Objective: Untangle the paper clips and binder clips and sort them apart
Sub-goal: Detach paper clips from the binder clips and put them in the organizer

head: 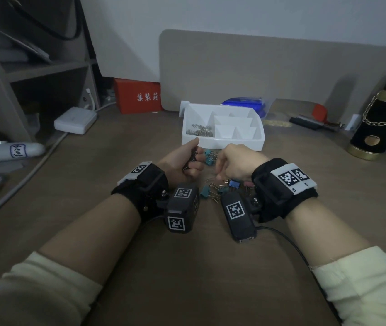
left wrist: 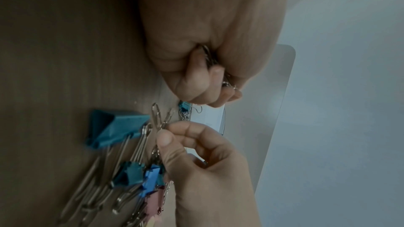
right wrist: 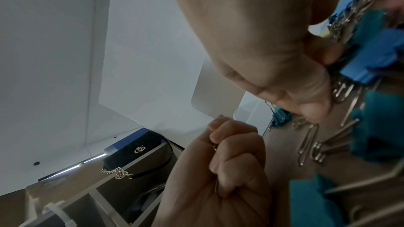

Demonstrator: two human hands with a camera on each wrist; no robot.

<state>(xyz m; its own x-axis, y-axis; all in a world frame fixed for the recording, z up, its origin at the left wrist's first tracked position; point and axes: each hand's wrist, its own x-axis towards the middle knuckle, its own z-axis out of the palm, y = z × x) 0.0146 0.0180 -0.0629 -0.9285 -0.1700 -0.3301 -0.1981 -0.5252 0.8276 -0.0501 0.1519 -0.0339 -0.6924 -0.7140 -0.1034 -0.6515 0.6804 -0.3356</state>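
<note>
My left hand [head: 190, 160] is a fist that grips a bunch of silver paper clips [left wrist: 211, 59]; their ends stick out between the curled fingers. My right hand [head: 233, 161] reaches down into the tangled pile [head: 217, 188] of teal, blue and pink binder clips and loose paper clips. In the left wrist view its thumb and forefinger [left wrist: 168, 129] pinch a paper clip [left wrist: 156, 116] at the pile's edge. Further teal binder clips [head: 209, 157] lie between the hands. The white divided tray [head: 259, 140] stands just beyond, with paper clips [head: 199, 132] in its left compartment.
A red box [head: 137, 96] and a white power adapter [head: 75, 120] with its cable sit at the back left. A black and gold bottle [head: 380, 121] with a chain stands at the right. A beige divider panel [head: 269, 69] rises behind the tray.
</note>
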